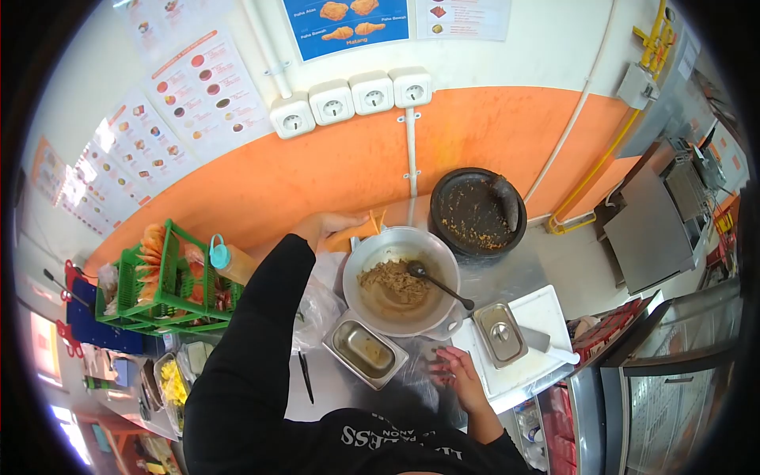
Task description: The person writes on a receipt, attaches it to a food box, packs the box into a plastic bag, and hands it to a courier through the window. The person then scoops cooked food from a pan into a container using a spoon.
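Observation:
My left hand (326,226) reaches out to the wall side of a large metal pot (354,294). At its fingertips is a thin orange thing (376,223), of a kind I cannot make out. Inside the pot lies a brown mashed mixture (393,285). A dark ladle (438,286) rests in it, its handle over the rim. My right hand (457,370) is held low over the metal table, fingers apart and holding nothing. It is between a rectangular steel pan (364,353) and a white cutting board (546,317).
A stone mortar (467,210) with a pestle (505,203) stands beyond the pot. On the board are a lidded steel container (499,334) and a white-handled cleaver (546,345). Green baskets (178,273), a bottle (231,261), a plastic bag (318,313) and a black pen-like stick (306,377) are leftward.

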The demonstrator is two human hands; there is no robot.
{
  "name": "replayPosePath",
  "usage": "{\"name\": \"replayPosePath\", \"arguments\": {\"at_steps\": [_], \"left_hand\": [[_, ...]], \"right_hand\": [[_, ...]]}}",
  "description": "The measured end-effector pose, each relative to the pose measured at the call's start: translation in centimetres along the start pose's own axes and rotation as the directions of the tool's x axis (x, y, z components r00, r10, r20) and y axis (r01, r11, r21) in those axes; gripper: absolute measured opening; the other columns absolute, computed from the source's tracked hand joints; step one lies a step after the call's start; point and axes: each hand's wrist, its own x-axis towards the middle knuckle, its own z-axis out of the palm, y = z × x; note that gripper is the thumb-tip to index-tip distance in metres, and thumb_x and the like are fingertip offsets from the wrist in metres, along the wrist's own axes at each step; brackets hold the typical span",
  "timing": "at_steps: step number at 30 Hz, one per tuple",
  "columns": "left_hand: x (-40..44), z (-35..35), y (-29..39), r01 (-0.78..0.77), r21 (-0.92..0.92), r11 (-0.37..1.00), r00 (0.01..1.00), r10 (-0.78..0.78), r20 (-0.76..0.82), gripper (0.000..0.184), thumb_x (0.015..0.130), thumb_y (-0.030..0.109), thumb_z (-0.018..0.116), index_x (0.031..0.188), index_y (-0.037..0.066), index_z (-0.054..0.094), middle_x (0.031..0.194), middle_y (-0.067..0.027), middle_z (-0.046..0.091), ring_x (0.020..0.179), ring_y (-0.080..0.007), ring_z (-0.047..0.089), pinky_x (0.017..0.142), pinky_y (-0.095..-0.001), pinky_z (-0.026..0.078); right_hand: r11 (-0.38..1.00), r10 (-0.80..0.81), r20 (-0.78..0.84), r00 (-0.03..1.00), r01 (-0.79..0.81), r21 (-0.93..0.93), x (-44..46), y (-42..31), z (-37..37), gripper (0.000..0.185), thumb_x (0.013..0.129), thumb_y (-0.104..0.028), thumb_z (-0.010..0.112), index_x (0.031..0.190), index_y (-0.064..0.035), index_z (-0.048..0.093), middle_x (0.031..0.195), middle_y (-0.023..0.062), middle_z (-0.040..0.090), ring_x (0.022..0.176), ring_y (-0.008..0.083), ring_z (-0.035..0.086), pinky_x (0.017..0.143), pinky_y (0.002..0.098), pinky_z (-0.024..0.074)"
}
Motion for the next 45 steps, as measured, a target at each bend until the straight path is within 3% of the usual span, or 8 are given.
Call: {"name": "replayPosePath", "arguments": {"at_steps": [6, 13, 16, 20, 24, 30, 40, 45], "left_hand": [[3.1, -1.7, -1.8, 0.039, 0.411, 0.911, 0.996, -0.070, 0.062, 0.049, 0.096, 0.039, 0.068, 0.131, 0.005, 0.058, 0.124, -0.0106, 0.066, 0.111, -0.0179, 0.065, 0.094, -0.0341, 0.052], [1.4, 0.3, -3.0, -0.126, 0.350, 0.928, 0.986, 0.077, 0.149, 0.044, 0.097, 0.025, 0.066, 0.135, 0.004, 0.056, 0.124, -0.0107, 0.065, 0.112, -0.0187, 0.064, 0.096, -0.0343, 0.051], [-0.7, 1.0, -3.3, -0.195, 0.385, 0.902, 0.981, 0.176, 0.085, 0.042, 0.097, 0.018, 0.062, 0.136, 0.004, 0.055, 0.123, -0.0111, 0.065, 0.108, -0.0190, 0.065, 0.094, -0.0350, 0.052], [-3.5, 1.5, -4.2, -0.340, 0.379, 0.861, 0.921, 0.386, -0.051, 0.039, 0.099, 0.017, 0.058, 0.135, 0.002, 0.055, 0.122, -0.0105, 0.065, 0.105, -0.0176, 0.064, 0.092, -0.0341, 0.053], [-8.9, 2.6, -3.3, -0.361, 0.484, 0.797, 0.856, 0.489, -0.167, 0.034, 0.100, 0.018, 0.058, 0.128, 0.000, 0.059, 0.114, -0.0093, 0.068, 0.099, -0.0156, 0.066, 0.088, -0.0333, 0.054], [-17.5, 4.5, -4.5, -0.451, 0.250, 0.857, 0.813, 0.510, -0.282, 0.031, 0.098, 0.014, 0.059, 0.124, -0.002, 0.062, 0.111, -0.0101, 0.070, 0.096, -0.0181, 0.068, 0.085, -0.0342, 0.054], [-27.4, 6.1, -11.1, -0.494, 0.045, 0.868, 0.778, 0.464, -0.424, 0.029, 0.095, 0.014, 0.061, 0.117, -0.004, 0.064, 0.103, -0.0093, 0.070, 0.086, -0.0166, 0.069, 0.077, -0.0320, 0.056], [-29.9, 7.4, -13.6, -0.541, 0.152, 0.827, 0.711, 0.547, -0.442, 0.028, 0.094, 0.015, 0.061, 0.117, -0.002, 0.064, 0.102, -0.0075, 0.070, 0.087, -0.0145, 0.068, 0.078, -0.0312, 0.055]], "right_hand": [[0.999, -0.043, 0.036, 0.998, 0.042, 0.020, 0.8, 0.7, -0.4, 0.044, 0.107, -0.029, 0.047, 0.145, -0.0084, 0.041, 0.143, 0.0150, 0.052, 0.114, 0.0281, 0.060, 0.092, 0.0429, 0.0524], [0.975, -0.178, -0.109, 0.978, 0.161, -0.150, 0.4, -1.4, -0.7, 0.030, 0.106, -0.017, 0.047, 0.133, -0.0049, 0.048, 0.124, 0.0106, 0.062, 0.101, 0.0190, 0.062, 0.085, 0.0324, 0.0521], [0.744, -0.550, -0.147, 0.822, 0.402, -0.534, 1.3, -3.6, -1.5, 0.022, 0.099, -0.008, 0.056, 0.120, -0.0038, 0.055, 0.112, 0.0087, 0.063, 0.094, 0.0176, 0.061, 0.082, 0.0314, 0.0497], [0.035, -0.784, 0.245, 0.571, 0.434, -0.900, 4.0, -12.0, 0.5, 0.033, 0.085, -0.004, 0.067, 0.117, -0.0030, 0.061, 0.111, 0.0150, 0.063, 0.102, 0.0336, 0.059, 0.088, 0.0429, 0.0457], [-0.242, -0.714, 0.453, 0.534, 0.419, -0.875, 7.5, -17.7, 4.4, 0.042, 0.076, -0.007, 0.073, 0.116, -0.0049, 0.064, 0.110, 0.0127, 0.063, 0.106, 0.0321, 0.057, 0.089, 0.0431, 0.0434], [-0.669, -0.491, 0.729, 0.477, 0.328, -0.666, 11.9, -19.5, 8.4, 0.006, 0.081, -0.012, 0.059, 0.087, -0.0114, 0.062, 0.089, 0.0021, 0.056, 0.092, 0.0224, 0.053, 0.077, 0.0380, 0.0399], [-0.791, -0.159, 0.904, 0.396, 0.496, -0.357, 8.1, -20.1, 15.3, 0.016, 0.080, -0.006, 0.058, 0.096, -0.0110, 0.059, 0.087, 0.0040, 0.059, 0.091, 0.0237, 0.059, 0.078, 0.0377, 0.0457], [-0.661, -0.216, 0.773, 0.596, 0.494, -0.565, 3.9, -18.0, 18.4, 0.022, 0.085, -0.006, 0.057, 0.106, -0.0114, 0.059, 0.092, 0.0080, 0.062, 0.084, 0.0305, 0.069, 0.067, 0.0423, 0.0559]]}}
